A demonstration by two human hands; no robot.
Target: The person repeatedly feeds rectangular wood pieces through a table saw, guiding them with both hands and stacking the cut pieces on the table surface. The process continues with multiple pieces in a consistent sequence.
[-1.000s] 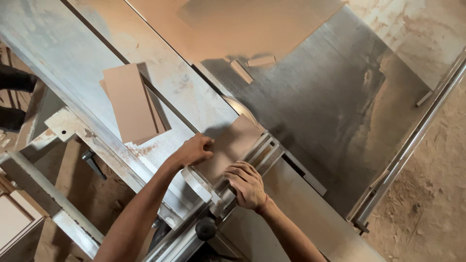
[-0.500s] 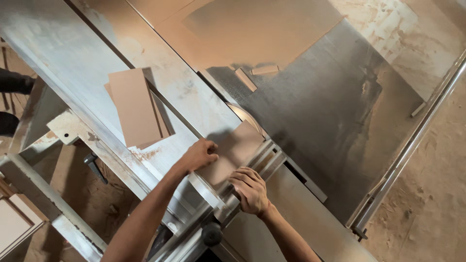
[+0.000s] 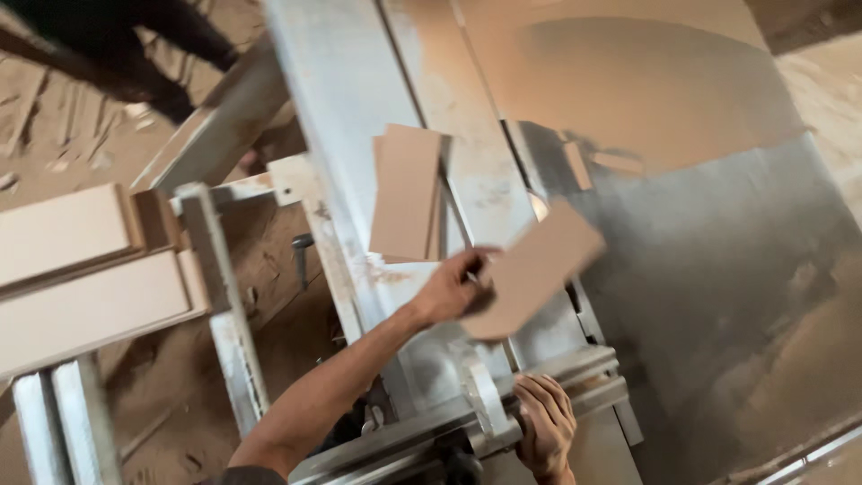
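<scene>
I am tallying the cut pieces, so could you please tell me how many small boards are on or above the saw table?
2 clearly: one small board in the left hand, one lying flat on the saw table. An edge beneath that one suggests more stacked there.

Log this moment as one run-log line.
left hand: holds cut board piece above saw table | right hand: grips metal fence rail | board stack: lying on table

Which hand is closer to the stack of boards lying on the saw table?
Left. The left hand is just below the stack, holding a cut board lifted off the table. The right hand is farther down, gripping the metal fence at the near edge.
</scene>
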